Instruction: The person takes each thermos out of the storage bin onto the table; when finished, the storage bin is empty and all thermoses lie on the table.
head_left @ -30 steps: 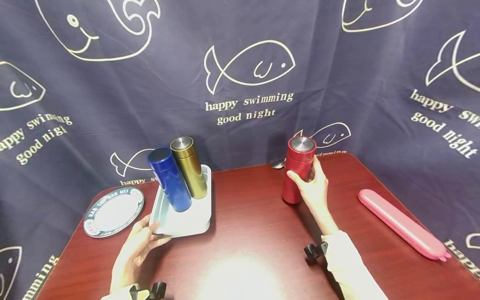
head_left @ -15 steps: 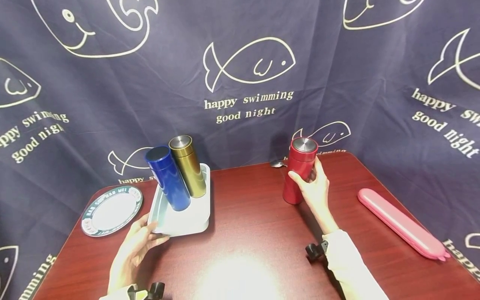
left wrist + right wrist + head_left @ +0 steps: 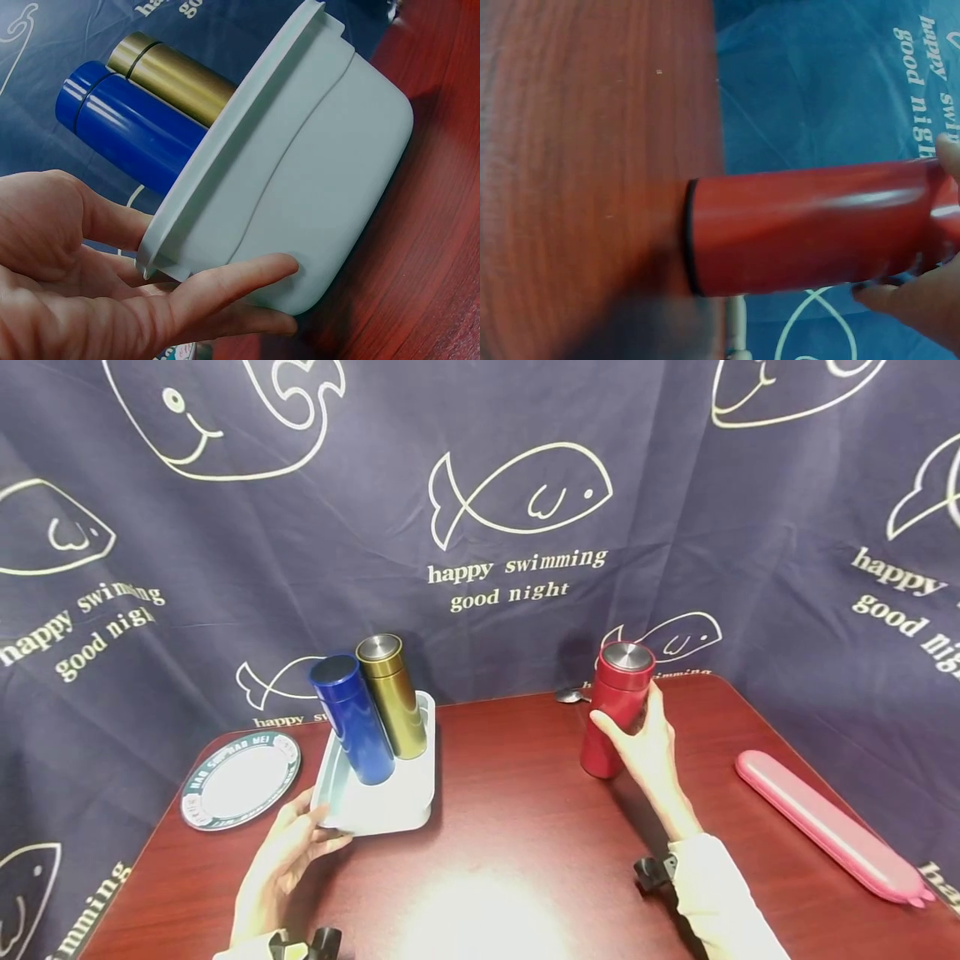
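Note:
At the left, my left hand (image 3: pixel 288 843) grips the near-left corner of a pale plastic tub (image 3: pixel 386 806). In the left wrist view, some fingers lie along the tub's outer wall (image 3: pixel 330 180) and others are at its rim. Two thermos flasks, one blue (image 3: pixel 358 727) and one gold (image 3: pixel 397 702), stand side by side in the tub. Toward the back right, my right hand (image 3: pixel 648 747) holds a red thermos flask (image 3: pixel 621 693) upright, thumb on the near side. Its dark-edged base (image 3: pixel 692 236) is close over the table; part of the flask's far side is hidden.
An oval plate (image 3: pixel 240 781) with a green patterned rim lies left of the tub. A spoon (image 3: pixel 570 696) lies at the back edge, partly behind the red flask. A long pink case (image 3: pixel 828 827) lies at the right. Dark printed cloth (image 3: pixel 517 635) hangs behind the table.
The whole head view has shifted, so everything appears slightly further right. Both hands keep their holds, and the flasks in the tub stay in place. The red flask has barely moved against the spoon.

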Tool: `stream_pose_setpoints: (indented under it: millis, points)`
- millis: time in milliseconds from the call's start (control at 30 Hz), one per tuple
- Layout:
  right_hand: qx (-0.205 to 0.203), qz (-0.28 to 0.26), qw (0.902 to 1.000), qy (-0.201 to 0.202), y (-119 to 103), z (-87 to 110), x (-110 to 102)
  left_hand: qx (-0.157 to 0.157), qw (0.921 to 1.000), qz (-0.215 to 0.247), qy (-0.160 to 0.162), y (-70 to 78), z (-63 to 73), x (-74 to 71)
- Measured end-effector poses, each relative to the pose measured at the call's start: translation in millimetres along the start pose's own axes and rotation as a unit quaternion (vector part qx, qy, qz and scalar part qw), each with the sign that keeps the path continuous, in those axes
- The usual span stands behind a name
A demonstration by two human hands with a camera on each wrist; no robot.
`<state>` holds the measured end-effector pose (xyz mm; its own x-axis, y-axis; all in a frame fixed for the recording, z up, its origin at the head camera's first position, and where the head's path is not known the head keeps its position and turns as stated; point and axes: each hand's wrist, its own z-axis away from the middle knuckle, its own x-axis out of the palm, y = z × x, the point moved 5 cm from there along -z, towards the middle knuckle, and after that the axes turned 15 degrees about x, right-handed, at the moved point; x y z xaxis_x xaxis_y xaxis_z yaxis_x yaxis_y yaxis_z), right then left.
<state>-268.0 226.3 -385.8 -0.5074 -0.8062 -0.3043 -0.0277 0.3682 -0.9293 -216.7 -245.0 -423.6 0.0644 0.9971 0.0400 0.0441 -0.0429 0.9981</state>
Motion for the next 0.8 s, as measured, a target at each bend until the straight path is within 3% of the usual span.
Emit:
stream_pose_setpoints:
  millis: [100,233,400,500,567,633,800]
  points:
    - [-0.021,-0.001,0.9997,0.015,-12,0.9,-3,-0.003,1.0000,0.001,-0.001,-1.4,-0.4,0.1]
    - [-0.091,-0.033,0.9933,0.063,-49,2.9,-8,-0.007,1.0000,0.000,0.006,-2.4,-0.8,0.6]
    - [-0.214,-0.062,0.9650,0.138,-102,8.6,-12,-0.006,1.0000,0.001,0.004,-2.6,-2.1,2.5]
    - [-0.272,-0.078,0.9477,0.148,-126,14.7,-1,-0.005,1.0000,0.001,0.007,-2.6,-2.6,2.5]
    - [-0.288,-0.107,0.9439,0.120,-136,18.0,13,-0.004,0.9999,0.000,0.010,-2.2,-2.8,2.0]
    - [-0.280,-0.150,0.9460,0.065,-141,19.8,31,-0.004,0.9999,0.000,0.012,-1.8,-2.6,1.5]
    - [-0.190,-0.217,0.9540,-0.081,-138,20.4,86,-0.008,0.9999,-0.004,0.013,-3.3,-0.5,-0.2]
